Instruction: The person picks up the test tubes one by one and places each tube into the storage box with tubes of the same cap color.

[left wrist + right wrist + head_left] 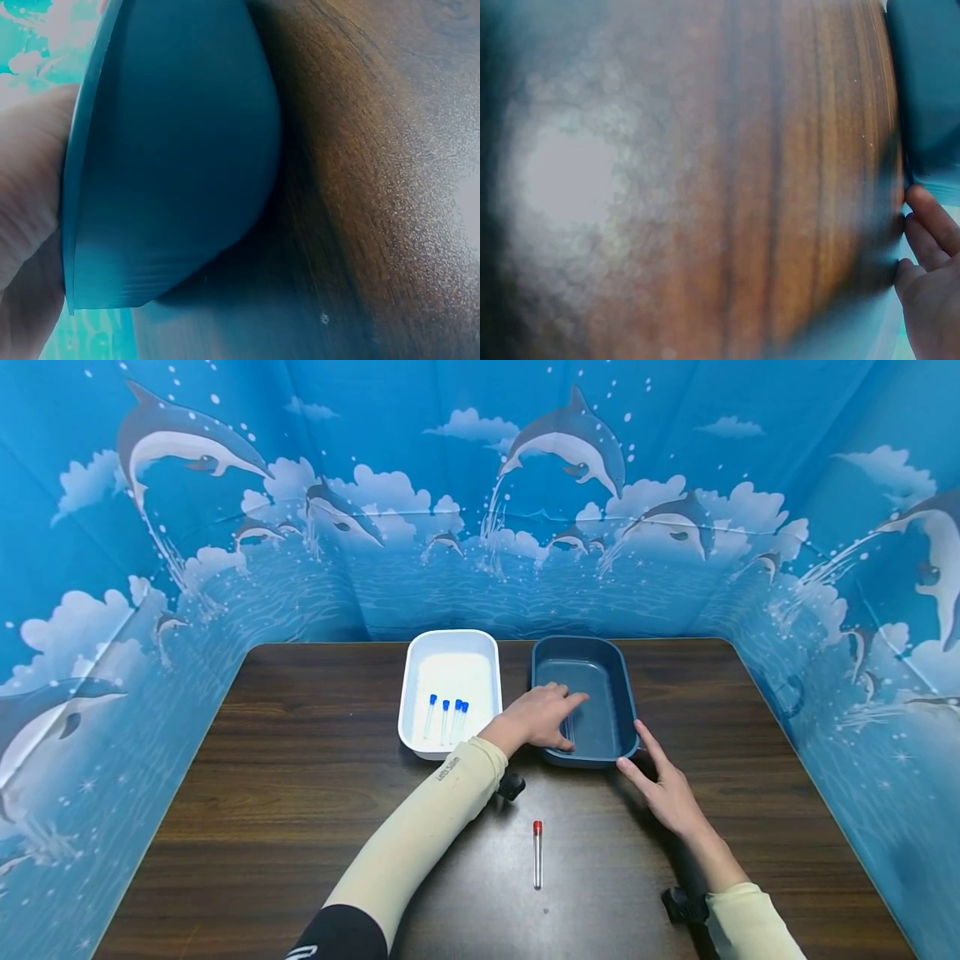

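My left hand (542,717) reaches over the left rim of the dark blue tray (622,693), thumb and fingers spread apart inside it. Faint clear glass shows between the thumb and fingers, low on the tray floor. In the left wrist view, part of this hand (30,202) lies past the tray's rim, above its outer wall (180,150). At the tray's front right corner is my right hand (667,793), its fingers fairly straight and fingertips right at the wall. A clear test tube with a red cap (537,856) lies on the table in front of the tray.
Left of the dark tray stands a white tray (416,693) holding several test tubes with blue caps (446,706). Both trays are near the back edge of the dark wooden table (300,760). A dolphin-print curtain (420,577) surrounds the table's back and sides.
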A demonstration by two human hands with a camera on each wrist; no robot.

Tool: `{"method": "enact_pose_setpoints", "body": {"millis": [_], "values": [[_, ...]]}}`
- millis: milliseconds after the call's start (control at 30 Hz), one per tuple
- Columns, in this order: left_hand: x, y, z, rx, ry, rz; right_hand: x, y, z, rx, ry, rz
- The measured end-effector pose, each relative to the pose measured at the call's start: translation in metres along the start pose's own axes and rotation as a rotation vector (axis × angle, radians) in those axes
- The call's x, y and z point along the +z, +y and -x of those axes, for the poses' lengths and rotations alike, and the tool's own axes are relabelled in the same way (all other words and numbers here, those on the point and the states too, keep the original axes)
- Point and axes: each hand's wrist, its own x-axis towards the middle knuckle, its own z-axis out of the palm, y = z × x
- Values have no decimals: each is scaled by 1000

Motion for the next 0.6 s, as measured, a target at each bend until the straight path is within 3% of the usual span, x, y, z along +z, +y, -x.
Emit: {"method": "enact_pose_setpoints", "body": {"millis": [233, 600], "values": [[-4, 3, -1, -11, -46, -56, 1, 0, -1, 5, -1, -8], [-2, 4, -6, -18, -65, -115, 1, 1, 0, -12, 7, -6]]}}
